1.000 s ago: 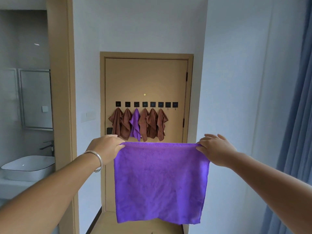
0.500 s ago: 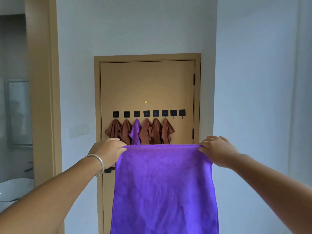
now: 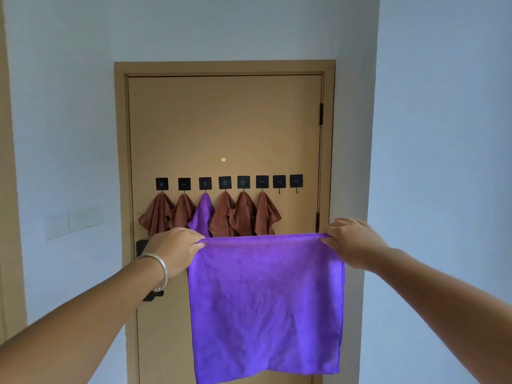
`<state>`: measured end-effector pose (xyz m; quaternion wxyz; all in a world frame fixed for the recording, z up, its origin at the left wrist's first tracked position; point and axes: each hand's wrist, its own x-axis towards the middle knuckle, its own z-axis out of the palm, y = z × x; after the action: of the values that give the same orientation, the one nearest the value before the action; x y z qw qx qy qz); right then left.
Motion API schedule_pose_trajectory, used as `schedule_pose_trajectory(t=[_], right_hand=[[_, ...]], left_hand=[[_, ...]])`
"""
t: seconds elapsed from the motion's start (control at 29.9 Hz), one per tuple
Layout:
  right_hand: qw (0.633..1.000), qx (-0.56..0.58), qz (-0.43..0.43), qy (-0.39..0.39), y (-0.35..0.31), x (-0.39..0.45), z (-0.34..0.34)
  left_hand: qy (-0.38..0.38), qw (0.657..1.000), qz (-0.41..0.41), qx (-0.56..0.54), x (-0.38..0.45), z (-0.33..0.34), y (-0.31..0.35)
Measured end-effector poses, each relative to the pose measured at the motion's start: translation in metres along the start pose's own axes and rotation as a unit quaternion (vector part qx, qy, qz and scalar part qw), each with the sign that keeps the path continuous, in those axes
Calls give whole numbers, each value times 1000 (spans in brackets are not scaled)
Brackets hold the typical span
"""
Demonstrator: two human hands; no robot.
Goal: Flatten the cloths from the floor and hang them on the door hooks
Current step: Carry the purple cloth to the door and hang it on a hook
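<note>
**Purple cloth held flat, door now closer**

Purple cloth (image 3: 266, 303) hangs spread between both hands in front of the tan door (image 3: 221, 120), which fills far more of the view than a second ago; the washbasin and mirror that showed on the left then have dropped out of sight, and only a sliver of the tan frame remains at that edge. The cloth itself is held much as before, top edge taut and level, the rest hanging free.

The left hand (image 3: 174, 250) pinches the cloth's upper left corner, fingers curled over the hem, a silver bangle (image 3: 160, 268) on the wrist. The right hand (image 3: 353, 242) grips the upper right corner the same way, knuckles up. Both forearms reach forward and inward from the near corners of the view.

On the far door a row of eight black hooks (image 3: 225, 182) runs left to right. The six on the left carry cloths: five brown cloths (image 3: 243, 214) and one hung purple cloth (image 3: 203, 214) on the third hook. The two hooks on the right (image 3: 287, 182) are bare (the held cloth's top edge sits just below that row). A small brass peephole (image 3: 223, 159) sits above the hooks.
</note>
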<state>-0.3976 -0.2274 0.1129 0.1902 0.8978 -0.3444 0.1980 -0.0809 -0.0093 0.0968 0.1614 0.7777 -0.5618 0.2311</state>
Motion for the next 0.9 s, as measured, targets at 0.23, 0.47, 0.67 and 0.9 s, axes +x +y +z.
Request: schedule_pose_trajectory(t=[0.23, 0.47, 0.67, 0.9], right_hand=[[998, 13, 55, 1, 36, 105, 66], [991, 55, 113, 33, 64, 203, 112], [960, 157, 200, 114, 74, 271, 147], [989, 76, 42, 121, 96, 334, 187]], left_hand=[[43, 998, 37, -18, 123, 69, -21], [73, 993, 60, -75, 236, 123, -40], [128, 984, 100, -78, 312, 167, -39], [99, 976, 184, 55, 397, 200, -32]])
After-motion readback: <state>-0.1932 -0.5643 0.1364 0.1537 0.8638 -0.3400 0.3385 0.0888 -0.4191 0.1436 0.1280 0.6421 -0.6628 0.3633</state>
